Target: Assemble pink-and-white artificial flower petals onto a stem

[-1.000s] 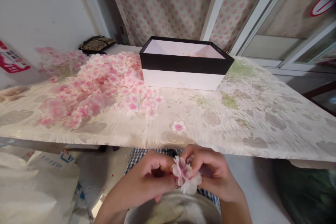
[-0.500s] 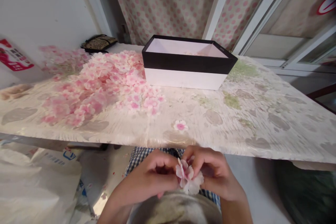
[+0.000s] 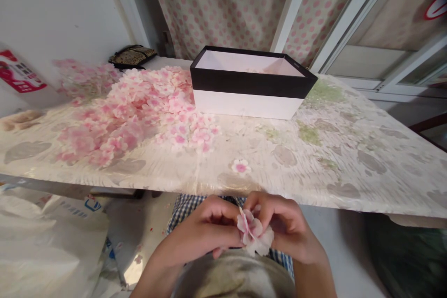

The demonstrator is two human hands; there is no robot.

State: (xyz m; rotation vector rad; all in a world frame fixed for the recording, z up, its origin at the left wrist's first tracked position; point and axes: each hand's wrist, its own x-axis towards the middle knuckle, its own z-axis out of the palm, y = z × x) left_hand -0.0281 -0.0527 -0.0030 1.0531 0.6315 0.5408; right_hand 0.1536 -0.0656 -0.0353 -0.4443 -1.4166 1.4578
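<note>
Below the table's near edge, my left hand (image 3: pixel 202 233) and my right hand (image 3: pixel 284 228) meet around a small stack of pale pink fabric flower petals (image 3: pixel 254 234). Fingertips of both hands pinch the petals from either side, just above my lap. A single pink flower (image 3: pixel 240 166) lies alone on the table, right above my hands. A large heap of pink flowers (image 3: pixel 139 111) covers the table's left half. Behind it stands an open box (image 3: pixel 250 83) with a black rim and white walls.
The table (image 3: pixel 342 149) wears a glossy floral cloth. A dark pouch (image 3: pixel 132 56) lies at the far left corner. White plastic bags (image 3: pixel 49 242) sit on the floor at my left. A dotted curtain and a window frame rise behind the table.
My hands have stayed together on the petals, shifting slightly; my fingers have turned the petals a little. The view has drifted a bit.
</note>
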